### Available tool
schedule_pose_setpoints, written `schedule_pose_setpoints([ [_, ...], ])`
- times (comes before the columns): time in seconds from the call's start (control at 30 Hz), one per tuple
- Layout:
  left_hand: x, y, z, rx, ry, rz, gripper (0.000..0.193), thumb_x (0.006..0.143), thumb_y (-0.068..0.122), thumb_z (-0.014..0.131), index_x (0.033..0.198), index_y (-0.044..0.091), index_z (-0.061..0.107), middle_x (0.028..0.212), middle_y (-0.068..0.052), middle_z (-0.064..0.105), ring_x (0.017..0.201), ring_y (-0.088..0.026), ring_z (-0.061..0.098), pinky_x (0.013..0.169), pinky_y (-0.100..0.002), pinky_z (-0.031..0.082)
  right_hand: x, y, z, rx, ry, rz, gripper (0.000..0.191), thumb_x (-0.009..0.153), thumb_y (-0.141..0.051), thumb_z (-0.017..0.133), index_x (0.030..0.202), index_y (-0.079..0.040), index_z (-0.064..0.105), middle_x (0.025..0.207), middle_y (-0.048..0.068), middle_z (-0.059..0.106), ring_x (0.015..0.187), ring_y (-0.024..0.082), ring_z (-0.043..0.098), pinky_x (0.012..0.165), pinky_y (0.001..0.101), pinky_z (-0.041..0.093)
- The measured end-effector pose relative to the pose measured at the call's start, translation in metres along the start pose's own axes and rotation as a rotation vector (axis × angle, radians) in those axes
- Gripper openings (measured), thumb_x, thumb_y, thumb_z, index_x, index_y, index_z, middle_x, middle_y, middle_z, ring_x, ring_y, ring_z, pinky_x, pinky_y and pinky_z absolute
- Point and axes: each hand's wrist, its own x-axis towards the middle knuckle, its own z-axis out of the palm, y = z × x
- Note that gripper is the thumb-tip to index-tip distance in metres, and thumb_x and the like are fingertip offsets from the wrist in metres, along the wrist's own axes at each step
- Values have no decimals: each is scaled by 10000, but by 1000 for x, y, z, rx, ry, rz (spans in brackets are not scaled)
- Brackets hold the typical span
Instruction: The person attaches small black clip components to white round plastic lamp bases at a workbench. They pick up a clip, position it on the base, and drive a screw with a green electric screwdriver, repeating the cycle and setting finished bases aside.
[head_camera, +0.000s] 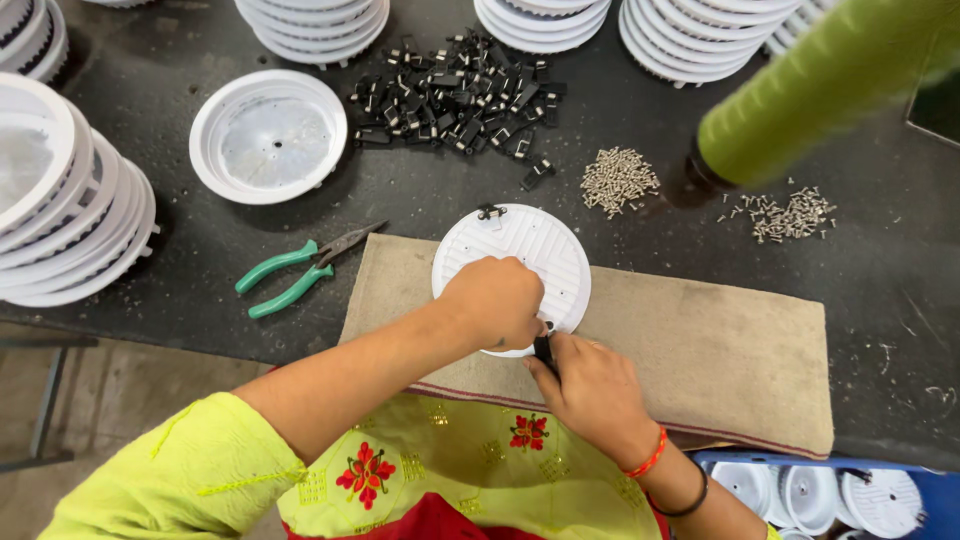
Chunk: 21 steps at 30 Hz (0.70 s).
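Observation:
A round white ribbed plastic disc (520, 248) lies on a beige cloth mat (700, 340), with a small black clip (490, 212) fitted at its far edge. My left hand (495, 302) presses down on the disc's near edge, fingers curled. My right hand (590, 390) sits just below, gripping a small black tool or clip (544, 350) against the disc's rim; what exactly it is stays partly hidden.
Green-handled pliers (300, 275) lie left of the mat. A white round housing (268, 135), a pile of black clips (460, 95) and two heaps of screws (620, 180) sit on the dark table. Stacks of white housings (70, 220) line the edges. A green sleeve (810, 90) reaches in top right.

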Motion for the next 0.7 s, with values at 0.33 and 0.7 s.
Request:
schedule_pose_setpoints([
  [0.33, 38, 31, 0, 170, -54, 114, 222, 745, 174, 784, 952, 95, 805, 1020, -139, 763, 964, -313, 755, 745, -412, 609, 5, -11, -32, -145, -176, -122, 322, 893, -429, 694, 885, -107, 672, 751, 97, 695, 701, 314, 683, 593, 465, 529],
  [0.7, 51, 36, -14, 222, -206, 82, 262, 703, 148, 833, 965, 149, 833, 1012, -64, 779, 978, -240, 755, 750, -366, 601, -2, -9, 2, -215, 1, -248, 353, 877, -231, 698, 1197, -87, 731, 532, 29, 596, 529, 231, 620, 481, 407, 497],
])
